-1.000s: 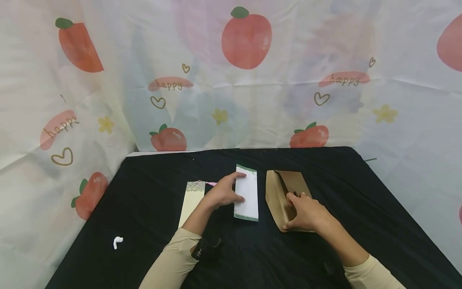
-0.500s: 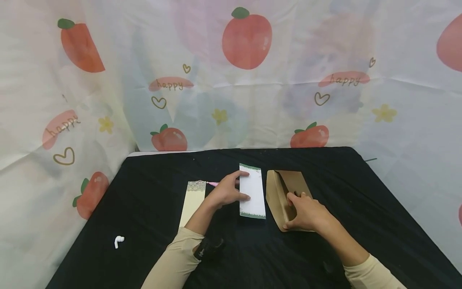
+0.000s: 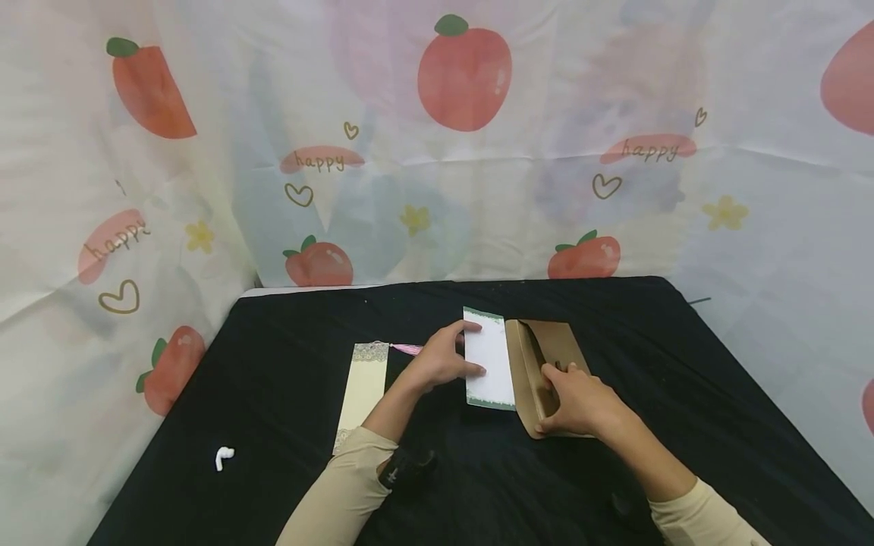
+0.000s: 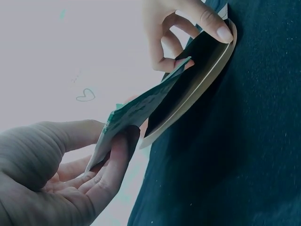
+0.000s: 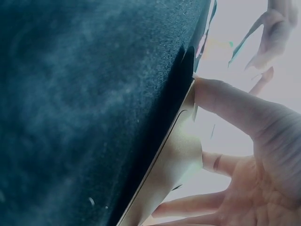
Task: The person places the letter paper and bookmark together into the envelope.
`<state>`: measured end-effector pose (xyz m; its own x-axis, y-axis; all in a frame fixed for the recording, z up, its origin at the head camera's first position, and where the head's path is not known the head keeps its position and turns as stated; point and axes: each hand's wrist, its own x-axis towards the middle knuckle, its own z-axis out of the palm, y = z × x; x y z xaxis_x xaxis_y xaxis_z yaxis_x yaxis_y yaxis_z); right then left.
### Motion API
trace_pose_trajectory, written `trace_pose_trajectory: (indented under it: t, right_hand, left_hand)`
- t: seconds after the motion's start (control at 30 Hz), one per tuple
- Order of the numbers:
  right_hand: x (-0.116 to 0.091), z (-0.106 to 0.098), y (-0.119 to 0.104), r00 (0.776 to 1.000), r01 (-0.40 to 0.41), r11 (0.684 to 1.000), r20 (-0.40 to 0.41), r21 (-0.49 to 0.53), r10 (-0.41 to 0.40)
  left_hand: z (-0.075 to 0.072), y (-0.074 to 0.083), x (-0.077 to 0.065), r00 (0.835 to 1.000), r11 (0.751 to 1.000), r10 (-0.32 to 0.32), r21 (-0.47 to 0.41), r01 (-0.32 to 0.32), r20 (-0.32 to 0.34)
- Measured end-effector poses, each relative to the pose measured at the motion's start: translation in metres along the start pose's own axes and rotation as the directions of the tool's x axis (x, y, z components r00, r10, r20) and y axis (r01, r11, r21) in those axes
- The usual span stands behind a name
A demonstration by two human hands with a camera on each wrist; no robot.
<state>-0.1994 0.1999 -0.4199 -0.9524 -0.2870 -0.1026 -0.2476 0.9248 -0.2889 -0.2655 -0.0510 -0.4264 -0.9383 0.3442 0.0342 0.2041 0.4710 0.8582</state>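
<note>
In the head view my left hand [image 3: 440, 360] pinches a white card [image 3: 488, 360] with green leafy borders between thumb and fingers. The card's right edge meets the flap side of a brown paper envelope [image 3: 522, 371]. My right hand [image 3: 587, 402] grips that envelope, thumb at its near corner and fingertips at the mouth, holding it parted. From the left wrist, the card [image 4: 141, 106] tilts toward the gaping envelope [image 4: 207, 77], its far corner overlapping the mouth. The right wrist view shows my thumb pressing the envelope's [image 5: 171, 160] corner.
A cream bookmark [image 3: 362, 387] with lace-patterned ends and a pink tassel [image 3: 406, 349] lies left of the card, partly behind my left forearm. A white earbud [image 3: 223, 456] lies farther left. Black cloth [image 3: 478, 485] covers the table; a fruit-print curtain [image 3: 382, 205] stands behind.
My left hand has carried the card rightward, from a gap beside the envelope up to its edge, slightly tilting it. More of the bookmark shows. The right hand and envelope stay nearly in place.
</note>
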Motion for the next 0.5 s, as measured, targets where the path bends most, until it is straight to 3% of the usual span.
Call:
trace_pose_trajectory:
  t: [0.33, 0.5]
  right_hand:
    - [0.0, -0.001, -0.001, 1.0, 0.001, 1.0, 0.007, 0.001, -0.001]
    - [0.0, -0.001, -0.002, 1.0, -0.002, 1.0, 0.013, 0.001, 0.002]
  left_hand:
    - [0.011, 0.008, 0.005, 0.999, 0.996, -0.042, -0.072, 0.044, 0.022]
    - [0.015, 0.008, 0.008, 1.0, 0.999, -0.028, -0.025, 0.028, 0.008]
